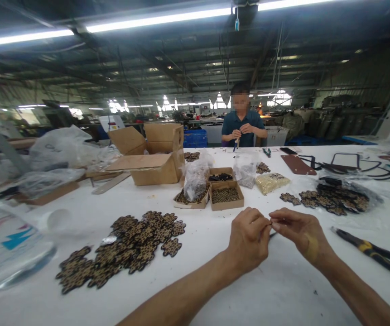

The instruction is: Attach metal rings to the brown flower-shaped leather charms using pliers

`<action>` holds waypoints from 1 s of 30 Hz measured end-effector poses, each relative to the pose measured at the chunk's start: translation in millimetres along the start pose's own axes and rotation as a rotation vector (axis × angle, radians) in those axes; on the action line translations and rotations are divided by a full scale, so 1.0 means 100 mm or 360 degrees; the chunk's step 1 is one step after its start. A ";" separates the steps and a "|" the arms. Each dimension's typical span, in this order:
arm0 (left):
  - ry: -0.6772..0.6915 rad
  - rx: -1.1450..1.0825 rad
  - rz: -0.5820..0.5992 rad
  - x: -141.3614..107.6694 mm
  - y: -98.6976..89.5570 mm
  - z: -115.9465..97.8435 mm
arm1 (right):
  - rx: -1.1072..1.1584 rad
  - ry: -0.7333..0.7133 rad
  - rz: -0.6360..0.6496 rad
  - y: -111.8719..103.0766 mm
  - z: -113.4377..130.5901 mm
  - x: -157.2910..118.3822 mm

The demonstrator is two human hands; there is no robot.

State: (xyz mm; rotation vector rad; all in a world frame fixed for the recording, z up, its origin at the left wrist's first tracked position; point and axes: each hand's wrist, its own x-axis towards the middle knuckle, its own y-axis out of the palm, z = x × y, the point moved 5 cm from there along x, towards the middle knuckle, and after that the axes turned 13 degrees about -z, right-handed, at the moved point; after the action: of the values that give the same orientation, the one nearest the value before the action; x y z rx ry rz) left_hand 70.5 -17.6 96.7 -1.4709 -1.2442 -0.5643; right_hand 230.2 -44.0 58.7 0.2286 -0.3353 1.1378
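My left hand [250, 237] and right hand [300, 233] meet above the white table [211, 290], fingertips nearly touching. Between them sits a small dark piece [270, 223], mostly covered by my fingers; I cannot tell its shape. My left fingers are curled together and clamped on it, and my right thumb and forefinger pinch it from the other side. A dark sliver [272, 234] pokes out just below, and I cannot tell whether it belongs to the same piece. Beyond my hands stand a small box [227, 206] of brass-coloured bits, another box [220, 171] with black bits behind it, and a packet [272, 183] of pale yellow pieces. A heap of flower-shaped patches [130, 246], tan spotted and dark-edged, spreads to my left; more patches [334, 199] lie off to my right. Nearer on that side rest dark-handled pliers [373, 253] with yellow bands. Across the table, a co-worker [244, 123] in a dark teal shirt holds both hands together.
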 end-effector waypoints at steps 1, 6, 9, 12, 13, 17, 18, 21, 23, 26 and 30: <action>0.0078 0.0057 0.0048 0.01 0.00 -0.01 | -0.0071 -0.0076 0.0034 -0.01 0.03 0.01; 0.0266 0.0223 0.0216 0.02 0.02 -0.04 | -0.0131 -0.0028 0.0130 -0.04 -0.02 0.03; 0.0274 0.0263 0.0247 0.00 0.05 -0.02 | -0.0134 0.0138 0.0164 -0.04 -0.12 0.03; 0.0296 0.0323 0.0308 -0.02 0.09 0.00 | -0.0141 0.0311 0.0193 -0.04 -0.21 0.03; 0.0317 0.0347 0.0346 -0.03 0.10 0.00 | -0.0136 0.0370 0.0202 -0.04 -0.24 0.02; 0.0421 0.0444 0.0515 -0.09 0.17 -0.02 | -0.0215 0.0489 0.0243 -0.02 -0.29 -0.01; 0.0429 0.0455 0.0534 -0.10 0.18 -0.02 | -0.0247 0.0501 0.0241 -0.02 -0.29 -0.02; 0.0342 0.0396 0.0475 -0.09 0.17 -0.01 | -0.0220 0.0580 0.0148 -0.01 -0.27 -0.05; 0.0199 0.0262 0.0368 -0.09 0.15 0.03 | -0.0035 0.0686 0.0069 0.01 -0.26 -0.07; -0.0065 0.0008 0.0250 -0.11 0.13 0.11 | 0.0320 0.0859 -0.0025 0.08 -0.29 -0.11; -0.0250 -0.0144 0.0226 -0.15 0.15 0.20 | 0.0503 0.0936 -0.0135 0.12 -0.32 -0.14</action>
State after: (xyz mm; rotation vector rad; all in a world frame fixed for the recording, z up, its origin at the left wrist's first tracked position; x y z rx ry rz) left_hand 73.6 -3.2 71.2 -1.6918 -1.2359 -0.4207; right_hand 218.9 -40.0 23.4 0.1726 0.3735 1.1168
